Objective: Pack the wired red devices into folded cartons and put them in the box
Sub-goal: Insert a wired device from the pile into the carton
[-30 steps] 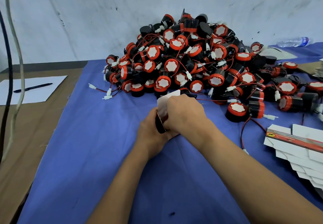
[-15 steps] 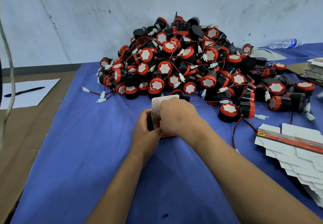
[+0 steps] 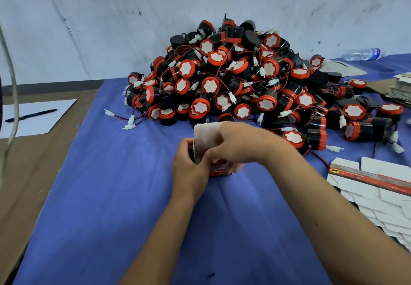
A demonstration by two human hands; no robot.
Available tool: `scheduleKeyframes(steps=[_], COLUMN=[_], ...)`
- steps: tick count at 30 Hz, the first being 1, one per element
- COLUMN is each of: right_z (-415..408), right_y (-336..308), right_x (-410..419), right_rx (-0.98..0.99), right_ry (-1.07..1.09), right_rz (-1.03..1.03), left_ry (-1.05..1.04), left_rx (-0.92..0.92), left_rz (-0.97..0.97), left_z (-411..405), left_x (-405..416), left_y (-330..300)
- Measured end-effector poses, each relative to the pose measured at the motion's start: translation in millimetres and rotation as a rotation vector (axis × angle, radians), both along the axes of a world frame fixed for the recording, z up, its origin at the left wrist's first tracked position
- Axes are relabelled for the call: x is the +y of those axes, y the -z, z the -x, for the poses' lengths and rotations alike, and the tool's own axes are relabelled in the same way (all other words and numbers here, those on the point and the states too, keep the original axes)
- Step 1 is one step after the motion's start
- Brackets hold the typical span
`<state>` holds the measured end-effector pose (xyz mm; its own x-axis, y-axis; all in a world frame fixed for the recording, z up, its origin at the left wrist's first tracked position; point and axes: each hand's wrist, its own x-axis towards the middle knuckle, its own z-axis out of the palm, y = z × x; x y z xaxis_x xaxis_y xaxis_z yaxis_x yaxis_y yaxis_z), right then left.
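- The left hand (image 3: 189, 167) curls its fingers round the left side of a small carton (image 3: 208, 144), holding it upright just above the blue cloth (image 3: 106, 196).
- The right hand (image 3: 238, 146) reaches over from the right, its fingers and thumb pinching the carton's white flap and front.
- The carton shows a white inner flap at the top and a red printed face at the bottom; what it holds cannot be made out.
- Just behind the hands lies a big pile of red devices (image 3: 233, 80), black bodies with red caps, thin red wires and white plugs.
- At the right, near the right forearm, lies a stack of flat white cartons (image 3: 378, 196) with a red strip across it.
- Far left, a pen (image 3: 31, 116) rests on a sheet of paper (image 3: 44, 122).
- A plastic bottle (image 3: 361, 54) lies by the wall at the far right.
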<state>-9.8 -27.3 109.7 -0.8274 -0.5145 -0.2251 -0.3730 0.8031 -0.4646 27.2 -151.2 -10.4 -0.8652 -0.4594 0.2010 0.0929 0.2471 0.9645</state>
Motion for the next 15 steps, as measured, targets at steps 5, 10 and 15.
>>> scheduleKeyframes(steps=[5,10,15], right_z=[10.9,11.0,2.8], right_y=[-3.9,6.2,9.7], right_x=[20.8,6.2,-7.7], right_rx=[-0.155,0.111,0.447], right_ry=[0.095,0.163,0.199], right_rz=[0.285,0.197,0.032], left_ry=[-0.011,-0.022,0.011], left_rx=[-0.013,-0.034,-0.025], left_rz=[0.012,0.021,-0.034], left_z=[0.8,1.2,-0.2], left_x=[-1.5,-0.8,-1.8], left_y=[-1.3,-2.1,-1.5])
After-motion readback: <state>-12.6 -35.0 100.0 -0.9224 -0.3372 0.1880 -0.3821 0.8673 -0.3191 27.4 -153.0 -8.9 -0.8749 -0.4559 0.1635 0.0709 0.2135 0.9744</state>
